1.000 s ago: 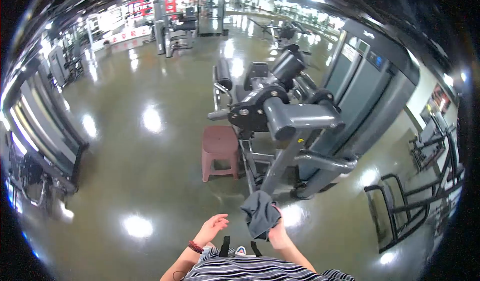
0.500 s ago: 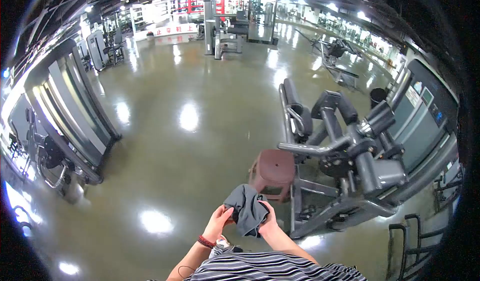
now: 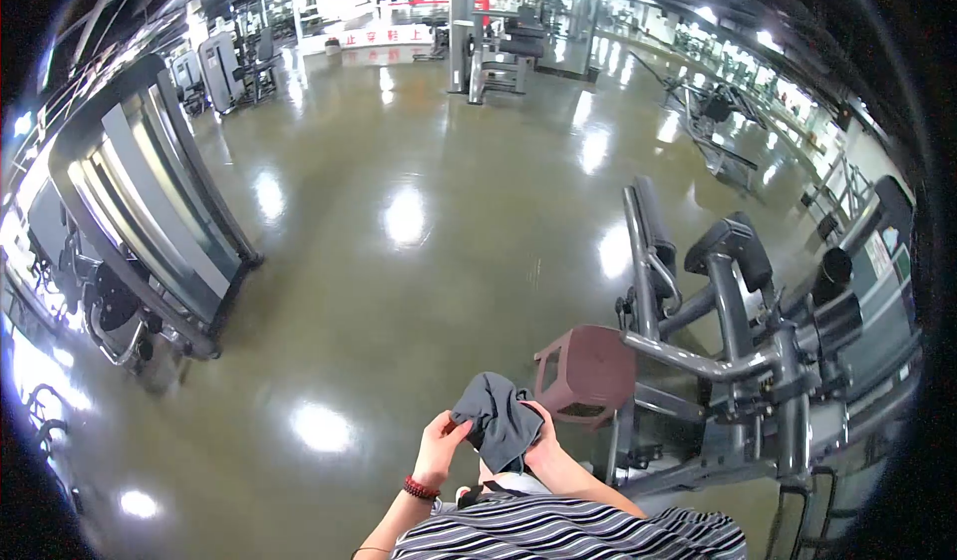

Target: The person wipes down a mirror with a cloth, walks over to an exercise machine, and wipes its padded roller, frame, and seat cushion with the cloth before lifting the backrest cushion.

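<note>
A crumpled dark grey cloth (image 3: 496, 422) is held up between my two hands, in front of my striped shirt. My left hand (image 3: 439, 445), with a red bead bracelet at the wrist, pinches the cloth's left edge. On the other side, my right hand (image 3: 541, 438) grips the cloth's right edge, its fingers partly hidden by the fabric. Just beyond my right hand stands a reddish-brown plastic stool (image 3: 595, 369).
A grey exercise machine (image 3: 738, 361) with padded rollers stands at the right, beside the stool. Another tall machine (image 3: 164, 201) is on the left. More machines (image 3: 493, 51) stand at the back, near a red-framed area. The floor (image 3: 399, 311) is shiny.
My left hand, apart from the cloth a second ago, has taken hold of it. The view has turned left, so the stool and right-hand machine sit further right.
</note>
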Action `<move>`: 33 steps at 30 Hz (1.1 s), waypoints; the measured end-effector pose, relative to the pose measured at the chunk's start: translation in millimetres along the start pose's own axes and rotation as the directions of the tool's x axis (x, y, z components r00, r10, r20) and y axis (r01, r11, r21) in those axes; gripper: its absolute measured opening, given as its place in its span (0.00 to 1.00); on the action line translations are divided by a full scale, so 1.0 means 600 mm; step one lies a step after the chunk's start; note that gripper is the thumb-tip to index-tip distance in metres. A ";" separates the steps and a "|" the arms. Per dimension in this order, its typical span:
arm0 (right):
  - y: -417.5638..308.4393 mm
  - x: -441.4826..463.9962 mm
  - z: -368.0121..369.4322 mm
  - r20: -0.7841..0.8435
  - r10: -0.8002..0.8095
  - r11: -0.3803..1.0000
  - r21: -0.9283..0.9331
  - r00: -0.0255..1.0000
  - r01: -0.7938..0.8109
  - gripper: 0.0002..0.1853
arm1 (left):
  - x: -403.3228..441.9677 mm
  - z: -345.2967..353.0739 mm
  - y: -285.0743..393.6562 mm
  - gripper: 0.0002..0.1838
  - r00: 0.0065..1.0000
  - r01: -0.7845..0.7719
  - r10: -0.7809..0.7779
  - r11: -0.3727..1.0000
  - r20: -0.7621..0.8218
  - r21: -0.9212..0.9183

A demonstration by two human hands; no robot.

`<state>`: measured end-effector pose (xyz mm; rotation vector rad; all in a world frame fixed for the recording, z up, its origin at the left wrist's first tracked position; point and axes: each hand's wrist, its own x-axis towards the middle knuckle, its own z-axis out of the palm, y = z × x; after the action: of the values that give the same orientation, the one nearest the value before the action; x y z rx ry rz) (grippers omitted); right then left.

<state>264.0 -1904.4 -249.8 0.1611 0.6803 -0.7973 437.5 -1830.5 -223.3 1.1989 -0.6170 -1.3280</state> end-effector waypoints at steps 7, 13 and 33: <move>-0.081 0.160 0.134 0.057 0.110 0.988 -0.116 0.992 -0.103 0.12 | 0.178 -0.017 0.079 0.03 0.994 -0.063 0.065 0.998 -0.093 0.024; -0.222 0.302 0.218 0.124 0.052 0.996 -0.072 0.991 -0.043 0.13 | 0.379 0.006 0.137 0.03 0.999 -0.012 0.015 0.997 -0.029 0.077; -0.619 0.537 0.362 0.018 -0.263 0.963 0.067 0.965 0.261 0.19 | 0.902 0.116 0.187 0.12 0.972 0.174 -0.189 0.978 0.138 0.117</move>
<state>271.6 -2441.8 -237.5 0.1198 0.6588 -1.0745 534.3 -2378.4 -248.2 1.2725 -0.7032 -1.5668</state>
